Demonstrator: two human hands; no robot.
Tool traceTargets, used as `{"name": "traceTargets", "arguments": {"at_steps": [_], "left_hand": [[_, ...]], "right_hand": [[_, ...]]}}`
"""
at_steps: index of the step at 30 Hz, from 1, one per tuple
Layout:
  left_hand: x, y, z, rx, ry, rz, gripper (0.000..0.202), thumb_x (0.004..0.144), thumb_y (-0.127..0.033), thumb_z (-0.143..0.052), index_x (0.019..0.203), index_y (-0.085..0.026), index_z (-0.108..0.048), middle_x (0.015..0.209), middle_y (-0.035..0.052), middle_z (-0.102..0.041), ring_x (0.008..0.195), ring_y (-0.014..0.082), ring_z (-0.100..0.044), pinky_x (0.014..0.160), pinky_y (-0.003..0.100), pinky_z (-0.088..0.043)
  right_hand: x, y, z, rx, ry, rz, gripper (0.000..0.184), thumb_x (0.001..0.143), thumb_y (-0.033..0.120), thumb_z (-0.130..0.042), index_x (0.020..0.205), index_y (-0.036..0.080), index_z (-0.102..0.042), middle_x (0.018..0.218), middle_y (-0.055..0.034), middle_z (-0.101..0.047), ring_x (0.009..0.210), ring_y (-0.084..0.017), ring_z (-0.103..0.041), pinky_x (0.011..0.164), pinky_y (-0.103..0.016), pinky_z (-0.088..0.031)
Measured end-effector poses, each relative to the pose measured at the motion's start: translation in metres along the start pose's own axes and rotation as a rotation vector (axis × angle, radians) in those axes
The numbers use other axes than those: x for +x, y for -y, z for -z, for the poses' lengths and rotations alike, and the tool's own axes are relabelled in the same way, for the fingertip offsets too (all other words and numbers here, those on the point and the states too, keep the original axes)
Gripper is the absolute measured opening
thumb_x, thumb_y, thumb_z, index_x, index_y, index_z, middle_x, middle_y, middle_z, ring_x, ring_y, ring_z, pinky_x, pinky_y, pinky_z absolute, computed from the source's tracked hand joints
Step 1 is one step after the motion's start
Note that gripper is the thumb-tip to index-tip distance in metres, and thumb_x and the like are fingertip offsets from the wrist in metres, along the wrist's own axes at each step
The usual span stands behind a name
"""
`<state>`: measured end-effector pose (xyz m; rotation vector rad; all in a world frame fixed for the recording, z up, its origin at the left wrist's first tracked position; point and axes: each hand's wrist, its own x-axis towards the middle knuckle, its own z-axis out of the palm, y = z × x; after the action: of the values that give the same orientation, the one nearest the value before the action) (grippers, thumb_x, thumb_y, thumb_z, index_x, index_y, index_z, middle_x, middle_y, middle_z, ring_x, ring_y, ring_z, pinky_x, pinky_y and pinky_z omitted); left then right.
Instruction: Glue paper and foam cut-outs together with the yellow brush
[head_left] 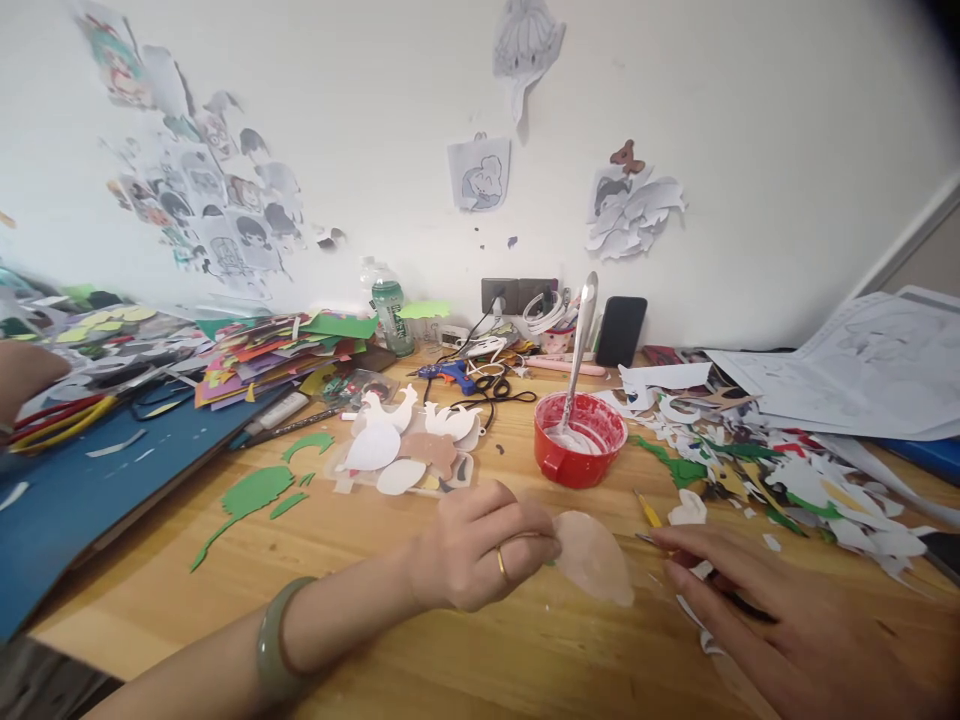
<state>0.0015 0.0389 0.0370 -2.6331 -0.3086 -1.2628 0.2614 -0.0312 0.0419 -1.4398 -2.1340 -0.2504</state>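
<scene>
My left hand is closed, its fingertips pinching the left end of a pale, translucent leaf-shaped paper piece above the wooden table. To the right, my right hand is closed around a slim dark tool that looks like tweezers; most of it is hidden by the fingers. Thin points show near those fingertips. Just beyond them lie a yellow pencil-like stick and a small white cutout. Behind the paper piece stands a red bowl of white paste with a spoon in it.
Green cutouts and white and brown cutouts lie left. Paper scraps crowd the right. A blue board, stacked coloured paper, a bottle and phone stand around. Another person's arm is near scissors.
</scene>
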Motion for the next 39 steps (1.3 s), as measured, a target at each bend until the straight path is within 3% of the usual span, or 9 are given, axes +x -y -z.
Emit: {"name": "traceTargets", "arguments": {"at_steps": [6,9,11,15,18,21,31,35,39], "left_hand": [[-0.015,-0.015,0.006,-0.016,0.250,-0.007,0.011,0.083,-0.012,-0.047,0.085,-0.014,-0.058,0.079,0.0035,-0.064,0.062,0.0137,-0.045,0.052,0.026,-0.035],[-0.022,-0.022,0.008,-0.013,0.308,-0.130,0.012,0.082,-0.013,-0.048,0.075,-0.014,-0.059,0.069,0.0034,-0.061,0.054,0.0127,-0.042,0.045,0.027,-0.029],[-0.024,-0.024,0.011,-0.047,0.346,-0.095,0.011,0.081,-0.012,-0.049,0.076,-0.014,-0.059,0.070,0.0040,-0.060,0.055,0.0131,-0.042,0.046,0.026,-0.030],[-0.019,-0.018,0.017,-0.255,0.403,0.503,0.011,0.078,-0.011,-0.049,0.079,-0.015,-0.059,0.077,0.0033,-0.060,0.070,0.0134,-0.048,0.064,0.025,-0.039],[-0.014,-0.005,0.016,-0.400,0.457,1.045,0.004,0.071,-0.019,-0.058,0.072,-0.016,-0.062,0.068,-0.0006,-0.058,0.062,0.0108,-0.047,0.055,0.020,-0.036],[-0.011,0.010,0.011,-0.581,0.515,1.315,0.011,0.067,-0.024,-0.060,0.071,-0.014,-0.062,0.062,-0.0022,-0.058,0.053,0.0086,-0.046,0.047,0.018,-0.033],[-0.009,0.032,-0.034,-0.508,0.556,1.310,0.014,0.065,-0.028,-0.060,0.074,-0.017,-0.063,0.072,-0.0003,-0.066,0.068,0.0147,-0.060,0.056,0.021,-0.042],[-0.001,0.028,-0.036,-0.356,0.594,1.284,0.014,0.064,-0.028,-0.059,0.073,-0.019,-0.063,0.073,0.0002,-0.066,0.069,0.0172,-0.060,0.058,0.023,-0.042],[0.004,0.024,-0.034,-0.269,0.628,1.233,0.014,0.064,-0.028,-0.057,0.075,-0.021,-0.064,0.074,-0.0007,-0.066,0.071,0.0178,-0.060,0.059,0.025,-0.041]], "right_hand": [[-0.002,0.002,-0.011,0.015,0.054,0.024,0.023,0.086,0.036,-0.040,0.093,0.031,-0.062,0.092,0.0047,-0.067,0.081,-0.016,-0.064,0.067,-0.029,-0.055],[-0.004,0.001,-0.012,0.032,0.054,0.060,0.024,0.086,0.034,-0.041,0.092,0.029,-0.063,0.091,0.0033,-0.067,0.079,-0.015,-0.064,0.068,-0.026,-0.054],[-0.003,0.004,-0.012,0.034,0.057,0.102,0.024,0.086,0.032,-0.041,0.093,0.028,-0.063,0.090,0.0022,-0.068,0.079,-0.015,-0.064,0.068,-0.024,-0.054],[0.005,0.017,-0.019,0.033,0.119,0.319,0.029,0.081,0.016,-0.040,0.099,0.024,-0.062,0.098,0.0003,-0.066,0.088,-0.013,-0.061,0.073,-0.023,-0.052],[0.010,0.022,-0.033,0.011,0.185,0.459,0.038,0.075,0.008,-0.038,0.103,0.020,-0.061,0.103,-0.0009,-0.065,0.090,-0.014,-0.060,0.075,-0.026,-0.051],[0.010,0.017,-0.047,-0.044,0.190,0.514,0.042,0.073,0.005,-0.038,0.107,0.020,-0.059,0.107,0.0003,-0.063,0.093,-0.017,-0.059,0.075,-0.032,-0.050],[0.004,-0.011,-0.051,-0.296,0.121,0.639,0.039,0.070,0.006,-0.037,0.097,0.018,-0.062,0.100,-0.0022,-0.065,0.094,-0.021,-0.057,0.081,-0.042,-0.040],[0.009,-0.006,-0.050,-0.243,0.105,0.571,0.033,0.075,0.007,-0.038,0.094,0.019,-0.062,0.094,-0.0017,-0.066,0.092,-0.020,-0.057,0.082,-0.040,-0.040],[0.017,0.010,-0.060,-0.166,0.125,0.546,0.042,0.074,0.005,-0.037,0.110,0.015,-0.057,0.110,-0.0039,-0.061,0.100,-0.019,-0.053,0.083,-0.038,-0.042]]}}
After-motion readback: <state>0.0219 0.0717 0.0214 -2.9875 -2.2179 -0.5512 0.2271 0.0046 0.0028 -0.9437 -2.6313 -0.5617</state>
